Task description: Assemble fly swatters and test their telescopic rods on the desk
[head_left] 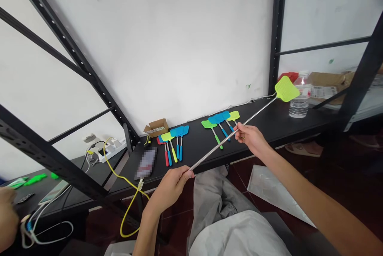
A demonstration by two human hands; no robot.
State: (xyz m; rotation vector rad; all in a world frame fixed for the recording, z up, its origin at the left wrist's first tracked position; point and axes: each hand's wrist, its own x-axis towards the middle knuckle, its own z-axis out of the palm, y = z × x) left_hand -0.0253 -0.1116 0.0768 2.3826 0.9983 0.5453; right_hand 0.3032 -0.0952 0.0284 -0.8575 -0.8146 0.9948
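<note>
A fly swatter with a yellow-green head and a long extended metal rod slants up to the right across the view. My left hand is closed round its lower end, hiding the handle. Farther up the rod, my right hand pinches it between thumb and fingers. Behind the rod, a group of short fly swatters in green, blue and yellow-green lies on the black shelf. Another group of swatters, red, blue and yellow-green, lies to the left.
A small open cardboard box and a blurred phone-like object with a yellow cable are at left. A water bottle stands at right. Black rack posts frame the shelf. Another person's hand shows at far left.
</note>
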